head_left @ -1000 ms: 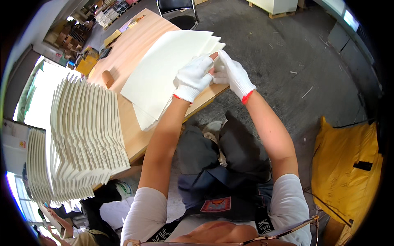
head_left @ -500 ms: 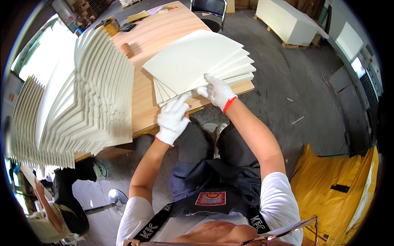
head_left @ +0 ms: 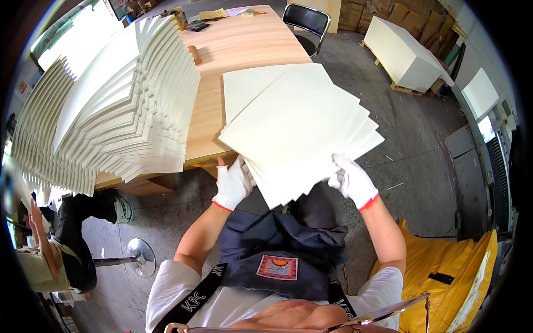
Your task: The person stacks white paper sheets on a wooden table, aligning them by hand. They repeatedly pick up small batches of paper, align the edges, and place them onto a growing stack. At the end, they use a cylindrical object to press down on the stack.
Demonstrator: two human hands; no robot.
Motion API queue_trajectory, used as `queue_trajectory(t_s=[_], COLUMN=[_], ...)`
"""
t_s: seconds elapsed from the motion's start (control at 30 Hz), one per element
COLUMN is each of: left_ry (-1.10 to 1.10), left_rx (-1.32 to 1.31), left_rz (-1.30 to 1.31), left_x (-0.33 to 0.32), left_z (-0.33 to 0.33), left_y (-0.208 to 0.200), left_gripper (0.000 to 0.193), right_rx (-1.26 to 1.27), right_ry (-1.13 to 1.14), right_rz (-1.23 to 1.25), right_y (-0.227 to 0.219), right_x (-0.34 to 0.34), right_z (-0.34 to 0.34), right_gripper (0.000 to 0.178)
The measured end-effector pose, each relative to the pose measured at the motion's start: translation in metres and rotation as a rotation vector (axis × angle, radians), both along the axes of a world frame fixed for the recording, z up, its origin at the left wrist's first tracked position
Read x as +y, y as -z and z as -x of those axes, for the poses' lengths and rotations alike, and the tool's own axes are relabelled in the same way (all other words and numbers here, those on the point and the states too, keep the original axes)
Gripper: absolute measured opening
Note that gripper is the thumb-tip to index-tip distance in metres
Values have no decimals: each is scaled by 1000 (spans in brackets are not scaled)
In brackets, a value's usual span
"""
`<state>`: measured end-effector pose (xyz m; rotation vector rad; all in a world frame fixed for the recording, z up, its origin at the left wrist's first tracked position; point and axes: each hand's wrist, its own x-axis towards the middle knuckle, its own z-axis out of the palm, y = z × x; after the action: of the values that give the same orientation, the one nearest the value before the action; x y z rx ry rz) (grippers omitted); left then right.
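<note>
Right hand [head_left: 353, 181] pinches fanned sheets [head_left: 300, 122] overhanging the table [head_left: 250, 45] at five o'clock; left hand [head_left: 232, 185], I can't tell; unsupported, sheets could slip.

The fanned stack of flat white sheets [head_left: 302, 122] now reaches well beyond the near edge of the pale wooden table [head_left: 250, 41], and the white-gloved left hand [head_left: 233, 184] and white-gloved right hand [head_left: 353, 180] have moved wider apart.
</note>
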<state>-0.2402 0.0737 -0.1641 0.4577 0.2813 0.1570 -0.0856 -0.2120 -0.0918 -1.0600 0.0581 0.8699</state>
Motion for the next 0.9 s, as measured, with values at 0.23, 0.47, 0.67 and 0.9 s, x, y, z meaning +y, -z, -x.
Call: queue_trajectory(t_s=[0.23, 0.47, 0.67, 0.9], left_ry=[56, -57, -220, -920], left_rx=[1, 185, 309, 70], left_rz=[-376, -1226, -1363, -1339], left_x=[3, -12, -19, 44], left_z=[-12, -1, 70, 118], left_y=[-13, -89, -185, -263], left_gripper=[52, 51, 55, 31], right_rx=[27, -308, -563, -695], right_ry=[90, 312, 171, -15], right_rz=[-25, -214, -392, -532], right_y=[40, 79, 9, -161], right_x=[-29, 19, 52, 168], right_z=[25, 79, 78, 58], right_gripper=[22, 54, 59, 49])
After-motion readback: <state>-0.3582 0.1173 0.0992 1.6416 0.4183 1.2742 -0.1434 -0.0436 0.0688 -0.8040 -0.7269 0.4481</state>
